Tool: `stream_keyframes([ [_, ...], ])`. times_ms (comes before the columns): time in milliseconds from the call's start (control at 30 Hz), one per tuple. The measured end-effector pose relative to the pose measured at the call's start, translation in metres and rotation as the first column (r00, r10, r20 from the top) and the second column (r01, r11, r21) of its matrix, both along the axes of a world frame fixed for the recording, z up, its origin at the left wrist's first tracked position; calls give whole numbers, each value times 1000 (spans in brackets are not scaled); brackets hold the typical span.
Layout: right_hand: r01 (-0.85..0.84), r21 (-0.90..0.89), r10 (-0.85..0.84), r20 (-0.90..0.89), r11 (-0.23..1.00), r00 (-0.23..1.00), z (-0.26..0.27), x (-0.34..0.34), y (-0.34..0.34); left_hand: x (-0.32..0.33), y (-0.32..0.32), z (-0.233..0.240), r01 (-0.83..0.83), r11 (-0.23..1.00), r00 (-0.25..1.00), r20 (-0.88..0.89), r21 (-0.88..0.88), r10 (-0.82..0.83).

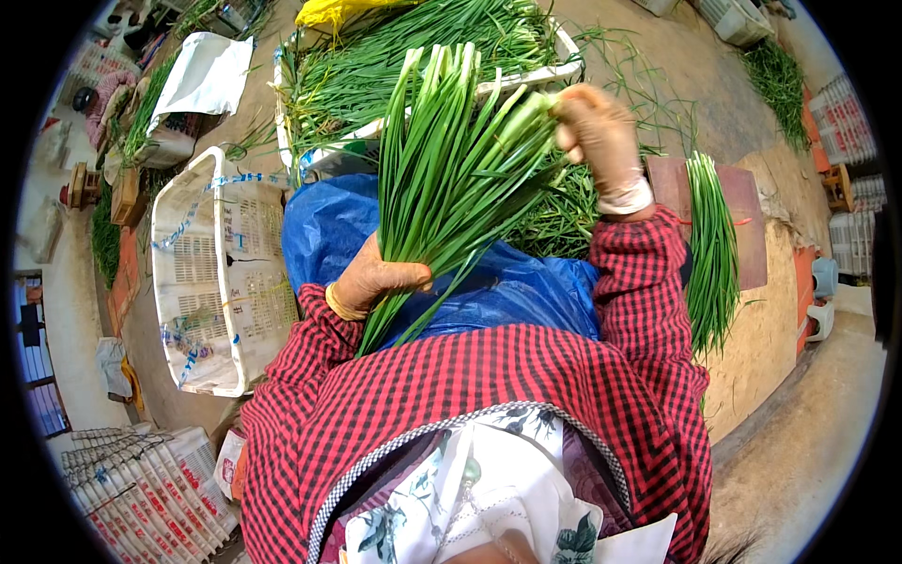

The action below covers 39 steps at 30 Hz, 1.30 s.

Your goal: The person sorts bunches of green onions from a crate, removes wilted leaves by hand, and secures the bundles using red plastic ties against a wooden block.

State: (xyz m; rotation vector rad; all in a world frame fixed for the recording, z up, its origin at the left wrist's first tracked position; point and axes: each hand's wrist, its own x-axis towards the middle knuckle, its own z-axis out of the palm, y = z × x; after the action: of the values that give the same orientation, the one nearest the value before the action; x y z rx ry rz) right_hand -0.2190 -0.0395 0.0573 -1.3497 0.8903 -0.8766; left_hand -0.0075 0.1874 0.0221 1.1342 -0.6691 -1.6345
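My left hand (377, 280), in a thin rubber glove, grips a fanned bunch of garlic chives (451, 183) around its lower, leafy part. The pale stem ends point up and away from me. My right hand (599, 134), gloved too, has its fingers closed on the pale ends of some stems at the bunch's right side. Beneath the bunch, a blue plastic sheet (493, 289) covers my lap. Beyond it, a white plastic crate (571, 68) holds more chives (416, 67). At my right, a bundle of chives tied with a red band (712, 240) lies on a reddish-brown board (752, 243).
A white perforated crate (224, 282) stands at my left. Loose green leaves (557, 211) lie between my lap and the right forearm. Stacked white crates (158, 486) are at lower left. A yellow plastic bag (345, 10) rests at the far crate. Another person (109, 102) is at upper left.
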Motion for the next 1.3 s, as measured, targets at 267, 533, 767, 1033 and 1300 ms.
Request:
stream_keyframes([
  [267, 638, -23, -595, 337, 770, 730, 0, -152, -69, 14, 6, -3, -140, 987, 990, 25, 73, 139],
  [533, -138, -398, -69, -465, 907, 883, -94, -107, -18, 15, 7, -2, -204, 978, 978, 67, 54, 200],
  [767, -381, -146, 359, -154, 913, 920, -95, 1, 52, 2, -2, 9, -157, 987, 987, 45, 19, 156],
  [1033, -51, -90, 39, -133, 995, 990, -80, -45, 9, 15, 16, 5, -156, 987, 986, 55, 33, 154],
  [1300, -351, -269, 269, -297, 897, 916, -10, -33, -20, 18, 18, 0, -3, 999, 995, 98, 45, -1],
])
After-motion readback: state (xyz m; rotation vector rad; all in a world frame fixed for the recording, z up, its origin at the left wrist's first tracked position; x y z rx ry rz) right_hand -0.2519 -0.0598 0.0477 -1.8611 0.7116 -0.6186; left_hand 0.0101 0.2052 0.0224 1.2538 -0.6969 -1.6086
